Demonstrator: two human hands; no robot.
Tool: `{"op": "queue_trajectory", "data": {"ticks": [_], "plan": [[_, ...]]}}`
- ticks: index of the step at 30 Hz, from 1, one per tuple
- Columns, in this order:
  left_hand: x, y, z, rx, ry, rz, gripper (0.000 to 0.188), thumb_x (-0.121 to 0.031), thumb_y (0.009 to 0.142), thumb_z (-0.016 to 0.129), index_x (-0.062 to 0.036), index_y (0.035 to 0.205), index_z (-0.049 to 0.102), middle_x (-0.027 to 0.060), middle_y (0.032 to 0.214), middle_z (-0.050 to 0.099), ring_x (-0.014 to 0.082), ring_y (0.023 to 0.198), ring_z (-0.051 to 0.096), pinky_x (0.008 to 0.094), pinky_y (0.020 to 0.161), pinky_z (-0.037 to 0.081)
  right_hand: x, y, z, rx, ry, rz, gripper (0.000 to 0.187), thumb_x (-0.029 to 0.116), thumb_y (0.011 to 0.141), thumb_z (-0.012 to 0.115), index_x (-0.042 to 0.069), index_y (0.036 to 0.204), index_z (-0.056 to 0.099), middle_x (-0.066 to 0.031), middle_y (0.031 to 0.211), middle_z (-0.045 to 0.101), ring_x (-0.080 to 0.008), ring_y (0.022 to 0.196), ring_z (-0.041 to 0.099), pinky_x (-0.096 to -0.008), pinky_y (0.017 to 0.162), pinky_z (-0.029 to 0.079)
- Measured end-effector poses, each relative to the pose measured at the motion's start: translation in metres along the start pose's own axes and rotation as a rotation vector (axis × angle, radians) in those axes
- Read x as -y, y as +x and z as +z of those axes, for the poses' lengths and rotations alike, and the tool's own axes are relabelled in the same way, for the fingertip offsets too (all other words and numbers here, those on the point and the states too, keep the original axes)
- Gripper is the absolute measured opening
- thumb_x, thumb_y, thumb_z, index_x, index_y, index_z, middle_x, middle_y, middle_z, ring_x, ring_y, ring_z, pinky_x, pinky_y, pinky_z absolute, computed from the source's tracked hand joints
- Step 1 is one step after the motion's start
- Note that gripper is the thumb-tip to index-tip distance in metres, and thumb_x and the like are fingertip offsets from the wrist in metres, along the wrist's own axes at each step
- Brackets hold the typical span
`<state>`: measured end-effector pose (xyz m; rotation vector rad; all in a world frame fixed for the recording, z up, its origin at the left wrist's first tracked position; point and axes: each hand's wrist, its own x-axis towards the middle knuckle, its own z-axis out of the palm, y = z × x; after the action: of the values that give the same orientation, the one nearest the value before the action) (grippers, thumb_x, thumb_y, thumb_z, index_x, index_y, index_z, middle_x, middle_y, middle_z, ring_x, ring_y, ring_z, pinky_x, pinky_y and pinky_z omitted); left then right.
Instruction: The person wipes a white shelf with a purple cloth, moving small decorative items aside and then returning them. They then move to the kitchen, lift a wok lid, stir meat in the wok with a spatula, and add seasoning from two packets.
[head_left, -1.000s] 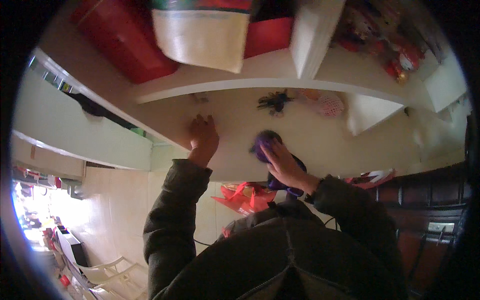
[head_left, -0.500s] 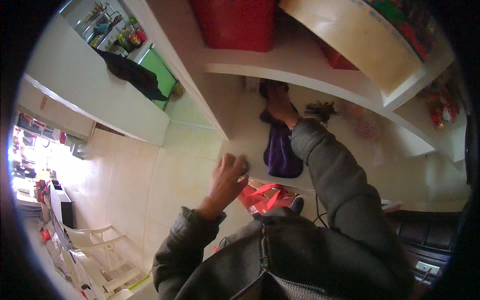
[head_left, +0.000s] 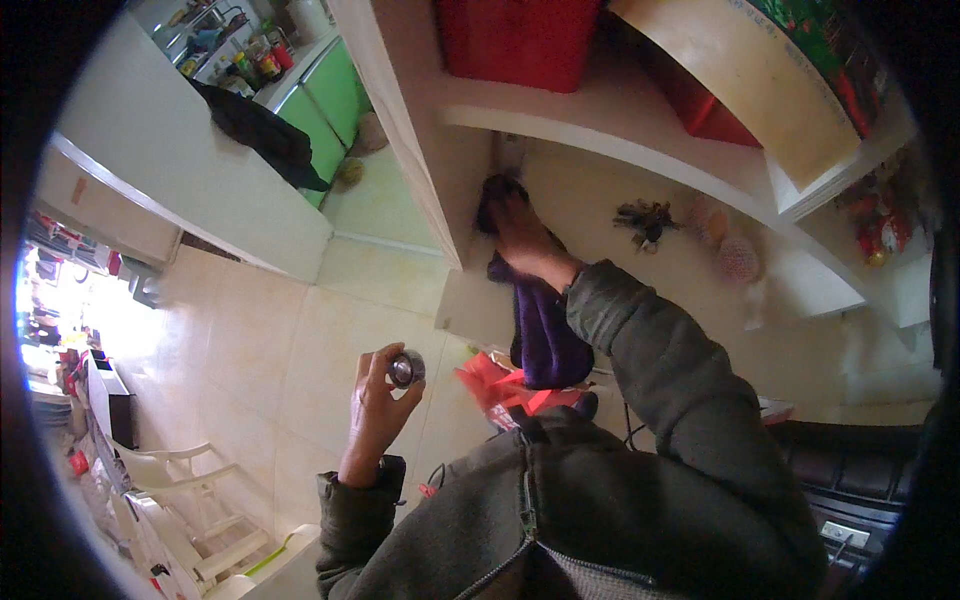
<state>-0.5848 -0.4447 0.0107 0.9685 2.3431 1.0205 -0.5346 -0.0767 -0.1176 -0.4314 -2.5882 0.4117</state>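
A small round dark-and-silver object (head_left: pixel 406 368) was held in the grip of the left hand (head_left: pixel 377 405); on the white shelf (head_left: pixel 590 205), a purple cloth (head_left: pixel 545 330) was partly covered by the right hand (head_left: pixel 530 242), whose grip could not be told

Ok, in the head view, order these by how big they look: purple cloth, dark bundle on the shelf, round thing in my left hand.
1. Purple cloth
2. Dark bundle
3. Round thing
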Motion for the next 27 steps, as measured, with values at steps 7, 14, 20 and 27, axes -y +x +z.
{"op": "queue_trajectory", "data": {"ticks": [7,14,20,27], "plan": [[-0.012,-0.016,-0.001,-0.029,0.012,0.025,0.057,-0.009,0.082,0.082,-0.0100,0.134,0.061,0.0142,0.123,0.059,0.0278,0.110,0.065,0.0375,0.078,0.063,0.066,-0.045,-0.014,0.092,0.058,0.055,0.040,0.003,0.089,0.055,-0.004,0.128,0.060,-0.0298,0.122,0.059,-0.0471,0.112,0.058,-0.0534,0.100,0.049],[-0.024,-0.021,-0.004,-0.058,0.024,0.052,0.056,-0.011,0.083,0.082,-0.0110,0.135,0.061,0.0131,0.124,0.059,0.0273,0.110,0.065,0.0376,0.079,0.060,0.135,-0.107,-0.054,0.280,0.627,-0.293,0.044,-0.004,0.088,0.055,0.005,0.130,0.068,-0.0210,0.133,0.063,-0.0403,0.124,0.058,-0.0475,0.109,0.045],[-0.026,-0.032,-0.011,-0.114,0.025,0.076,0.056,-0.011,0.083,0.082,-0.0116,0.135,0.061,0.0117,0.124,0.059,0.0258,0.110,0.064,0.0374,0.081,0.058,0.120,-0.080,-0.070,0.009,0.462,-0.078,0.044,-0.005,0.086,0.056,0.007,0.126,0.070,-0.0198,0.125,0.065,-0.0395,0.118,0.060,-0.0480,0.105,0.048],[-0.033,-0.037,-0.004,-0.067,0.007,0.062,0.056,-0.007,0.084,0.080,-0.0108,0.136,0.061,0.0112,0.126,0.059,0.0241,0.110,0.065,0.0357,0.081,0.058,0.134,-0.089,-0.034,-0.014,0.288,-0.392,0.049,0.009,0.083,0.065,0.009,0.133,0.066,-0.0160,0.119,0.063,-0.0365,0.114,0.060,-0.0501,0.101,0.048]]}}
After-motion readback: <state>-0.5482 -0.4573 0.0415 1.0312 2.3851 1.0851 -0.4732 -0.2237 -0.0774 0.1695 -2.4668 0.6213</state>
